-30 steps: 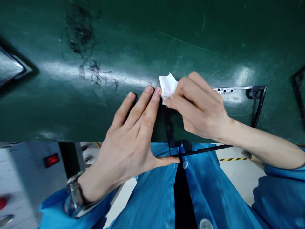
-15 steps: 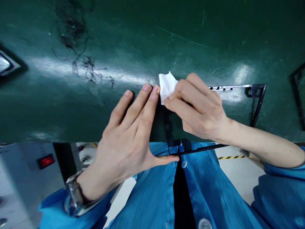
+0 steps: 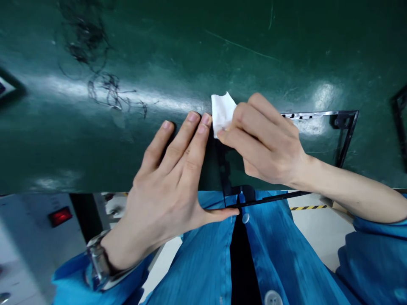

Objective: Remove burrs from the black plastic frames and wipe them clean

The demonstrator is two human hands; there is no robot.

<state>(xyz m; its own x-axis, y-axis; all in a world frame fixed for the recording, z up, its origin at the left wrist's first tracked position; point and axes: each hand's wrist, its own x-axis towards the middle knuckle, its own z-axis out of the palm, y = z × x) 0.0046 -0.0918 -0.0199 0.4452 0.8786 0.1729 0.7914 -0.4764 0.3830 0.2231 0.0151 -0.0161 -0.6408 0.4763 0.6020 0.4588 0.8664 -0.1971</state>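
A thin black rectangular frame (image 3: 346, 140) lies on the green table and juts past its near edge. Pinched in my right hand (image 3: 270, 142) is a piece of white cloth or wipe (image 3: 221, 111), over the frame's far left corner, which is hidden beneath it. My left hand (image 3: 173, 182) is spread with the palm down beside the frame's left end. Its fingertips rest by the cloth, and the thumb reaches along the frame's near left corner.
Tangled black threads or wires (image 3: 110, 91) lie on the green table (image 3: 178, 55) at the left. Another black frame (image 3: 401, 123) shows at the right edge. Below the table, on the left, a grey cabinet bears a red switch (image 3: 60, 216).
The threads and the object at the left edge have shifted a little leftward in view. Both hands, the cloth and the black frame hold nearly the same places.
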